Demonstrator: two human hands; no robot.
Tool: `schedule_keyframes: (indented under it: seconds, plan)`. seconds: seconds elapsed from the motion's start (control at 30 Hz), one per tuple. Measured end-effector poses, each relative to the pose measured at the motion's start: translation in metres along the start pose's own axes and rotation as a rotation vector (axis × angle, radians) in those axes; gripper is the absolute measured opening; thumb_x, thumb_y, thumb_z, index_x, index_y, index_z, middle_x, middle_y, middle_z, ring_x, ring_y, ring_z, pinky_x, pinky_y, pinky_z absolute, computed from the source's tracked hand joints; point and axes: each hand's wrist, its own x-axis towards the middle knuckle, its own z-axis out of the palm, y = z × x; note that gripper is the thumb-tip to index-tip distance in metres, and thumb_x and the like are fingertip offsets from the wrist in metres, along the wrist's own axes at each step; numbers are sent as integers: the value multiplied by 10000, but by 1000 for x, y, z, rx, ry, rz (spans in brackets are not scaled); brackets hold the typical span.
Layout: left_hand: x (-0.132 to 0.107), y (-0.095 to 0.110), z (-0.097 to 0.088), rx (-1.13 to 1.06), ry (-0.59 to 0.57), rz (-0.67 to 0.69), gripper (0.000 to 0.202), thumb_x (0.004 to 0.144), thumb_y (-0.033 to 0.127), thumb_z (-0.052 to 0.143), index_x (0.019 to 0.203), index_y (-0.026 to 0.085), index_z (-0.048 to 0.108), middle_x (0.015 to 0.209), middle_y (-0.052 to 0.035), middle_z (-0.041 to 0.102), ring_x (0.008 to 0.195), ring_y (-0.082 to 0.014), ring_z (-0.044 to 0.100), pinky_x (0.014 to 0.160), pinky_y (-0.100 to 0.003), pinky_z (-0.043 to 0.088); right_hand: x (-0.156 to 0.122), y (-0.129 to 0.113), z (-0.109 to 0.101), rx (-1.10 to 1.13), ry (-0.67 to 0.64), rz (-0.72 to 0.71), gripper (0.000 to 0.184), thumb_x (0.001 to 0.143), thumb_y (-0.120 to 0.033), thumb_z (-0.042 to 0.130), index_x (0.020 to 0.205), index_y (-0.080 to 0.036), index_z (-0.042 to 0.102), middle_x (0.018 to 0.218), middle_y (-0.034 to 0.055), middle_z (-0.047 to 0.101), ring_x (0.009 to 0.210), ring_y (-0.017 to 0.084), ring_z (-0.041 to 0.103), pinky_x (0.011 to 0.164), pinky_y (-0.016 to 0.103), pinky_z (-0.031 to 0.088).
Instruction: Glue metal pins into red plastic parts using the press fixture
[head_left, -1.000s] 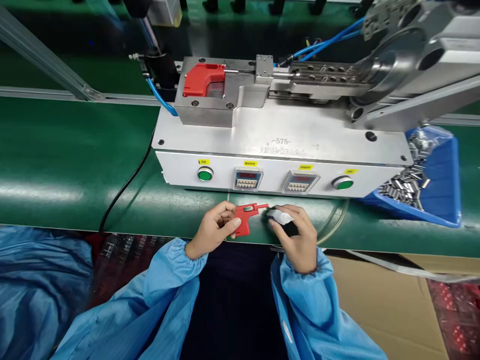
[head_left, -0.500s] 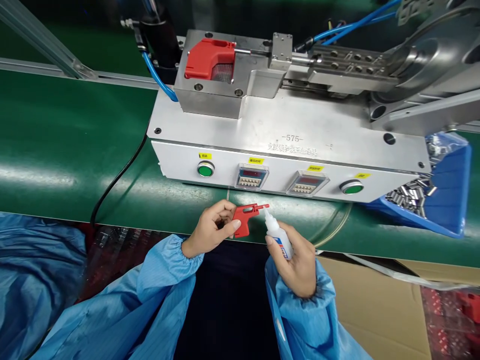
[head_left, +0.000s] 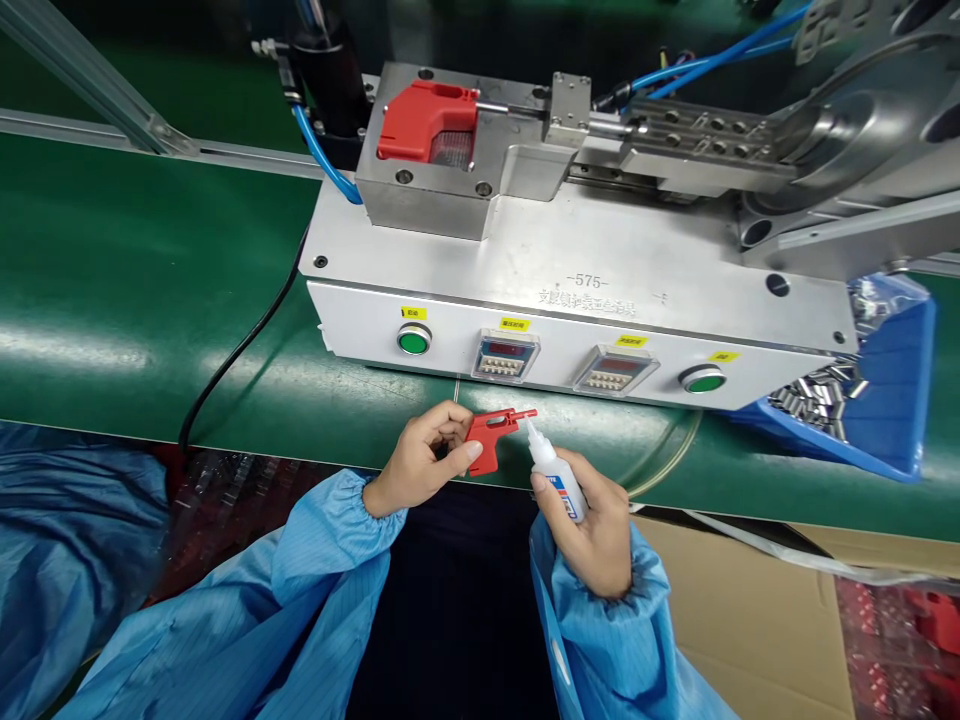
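Between the thumb and fingers of my left hand is a small red plastic part, shaped like a pistol with a thin rod sticking out to the right. My right hand is wrapped round a white squeeze bottle, probably glue, with a blue and red label. Its narrow nozzle points up and left and is at the thin rod; whether it touches cannot be made out. Beyond both hands, a larger red plastic piece sits in the metal block of a machine, with a metal rod against its right side.
The machine's white front panel carries two green buttons and two timers. A blue bin of small metal tubes stands at the right. A black cable crosses the green bench. Cardboard and bagged red parts lie lower right.
The bottle's nozzle has shifted very slightly left along the red part's rod. Both hands keep their hold; the whole view has moved a little.
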Motion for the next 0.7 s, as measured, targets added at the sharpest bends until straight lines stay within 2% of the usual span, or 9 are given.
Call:
schedule_keyframes:
  seconds: [0.17,0.27,0.33,0.5,0.57,0.7]
  plan:
    - [2,1,1,-7,25,10,372,965,538,714,949,177,624,686,12,662,540,-103,574,544,-208,456,0,7,-4,29,54,26,233,1007,-411,628,1097,-212,711,766,7,686,582,158,574,574,285,502]
    - [2,1,0,1,15,-24,397,959,567,706,939,179,623,687,8,674,525,-105,582,535,-208,462,0,15,-2,74,76,48,235,1008,-404,635,1160,-227,672,972,58,751,810,218,696,744,325,567]
    - [-1,2,-2,29,3,-54,404,958,580,698,946,181,633,713,-2,696,551,-116,606,553,-212,486,-1,20,4,128,85,57,223,1009,-382,630,1176,-236,622,1116,89,758,1005,251,726,892,360,580]
    - [-12,0,-17,194,54,-127,428,900,610,744,961,193,672,779,-20,754,652,-158,688,626,-224,561,-4,28,10,226,70,-7,188,1015,-263,550,1200,-257,516,1255,99,735,1351,243,613,1156,414,479]
    - [-13,-6,-25,239,80,-149,445,869,626,761,953,197,682,778,-25,763,638,-169,700,603,-222,573,-7,29,6,221,74,-10,214,1011,-222,520,1221,-256,534,1264,96,719,1370,231,596,1182,414,453]
    - [-13,-14,-31,278,44,-175,464,831,629,785,972,195,704,829,-59,790,656,-201,732,586,-234,602,-10,27,3,315,119,11,167,1005,-191,493,1158,-258,492,1231,92,708,1408,224,571,1181,435,449]
